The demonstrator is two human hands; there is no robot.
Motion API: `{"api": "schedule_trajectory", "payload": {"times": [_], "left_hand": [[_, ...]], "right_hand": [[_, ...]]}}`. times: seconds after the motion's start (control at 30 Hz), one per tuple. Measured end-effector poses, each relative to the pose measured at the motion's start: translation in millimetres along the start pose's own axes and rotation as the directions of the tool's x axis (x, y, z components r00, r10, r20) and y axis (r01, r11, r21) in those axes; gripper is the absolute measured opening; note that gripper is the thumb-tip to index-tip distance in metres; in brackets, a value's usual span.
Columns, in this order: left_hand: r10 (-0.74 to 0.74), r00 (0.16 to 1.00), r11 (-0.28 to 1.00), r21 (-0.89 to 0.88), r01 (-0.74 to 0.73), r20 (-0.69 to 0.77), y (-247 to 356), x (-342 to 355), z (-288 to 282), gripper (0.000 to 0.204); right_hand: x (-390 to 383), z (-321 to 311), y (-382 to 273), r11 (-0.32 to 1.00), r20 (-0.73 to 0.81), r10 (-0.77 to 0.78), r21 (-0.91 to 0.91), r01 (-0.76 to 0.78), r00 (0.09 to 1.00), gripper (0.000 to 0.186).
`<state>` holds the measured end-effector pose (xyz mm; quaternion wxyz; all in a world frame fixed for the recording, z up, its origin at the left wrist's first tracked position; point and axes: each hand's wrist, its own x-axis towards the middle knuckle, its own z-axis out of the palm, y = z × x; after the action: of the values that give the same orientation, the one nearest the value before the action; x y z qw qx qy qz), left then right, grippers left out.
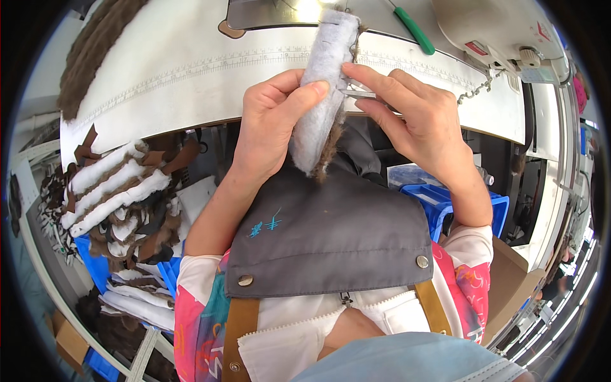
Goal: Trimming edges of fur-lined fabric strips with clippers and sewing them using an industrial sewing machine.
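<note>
My left hand (pixel 270 118) is closed on a narrow strip (pixel 328 54) with white fleecy backing and brown fur along its right edge. The thumb presses on the white face, and the strip tilts with its top end over the table. In my right hand (pixel 420 111) is a pair of slim metal tweezers (pixel 358 93), pinched with their tips at the strip's right edge. The index finger of that hand also touches this edge. Most of the tweezers is hidden by the fingers.
The white table (pixel 210 89) carries a printed ruler. A green-handled tool (pixel 414 30) lies near the sewing machine (pixel 503 32). A long brown fur strip (pixel 95 54) rests at far left. More fur strips (pixel 118 184) fill blue bins at left; another blue bin (pixel 503 213) is at right.
</note>
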<state>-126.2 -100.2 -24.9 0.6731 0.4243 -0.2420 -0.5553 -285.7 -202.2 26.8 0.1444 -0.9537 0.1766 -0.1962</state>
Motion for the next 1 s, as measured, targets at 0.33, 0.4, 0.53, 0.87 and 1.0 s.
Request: {"api": "schedule_trajectory", "payload": {"times": [0.33,0.4,0.53,0.87,1.0], "left_hand": [[-0.046,0.999,0.998,-0.033,0.046,0.02,0,0,0,0.02],[-0.05,0.999,0.998,-0.042,0.051,0.016,2,-1,1,0.021],[-0.064,0.996,0.994,-0.08,0.069,0.058,3,-2,2,0.022],[-0.058,0.998,0.997,-0.047,0.059,0.021,-4,10,-8,0.021],[0.006,1.0,0.999,-0.052,-0.007,-0.023,1,5,0,0.02]], "right_hand": [[3,3,0,0.999,-0.028,-0.044,0.002,0.044,0.999,0.039],[3,5,4,0.999,-0.021,-0.038,0.031,0.038,0.999,0.044],[4,16,20,0.948,-0.048,-0.084,0.305,0.094,0.995,0.043],[2,11,14,0.737,-0.067,-0.103,0.666,0.121,0.992,0.04],[7,11,12,0.613,0.065,0.409,0.719,-0.327,0.91,0.02]]}}
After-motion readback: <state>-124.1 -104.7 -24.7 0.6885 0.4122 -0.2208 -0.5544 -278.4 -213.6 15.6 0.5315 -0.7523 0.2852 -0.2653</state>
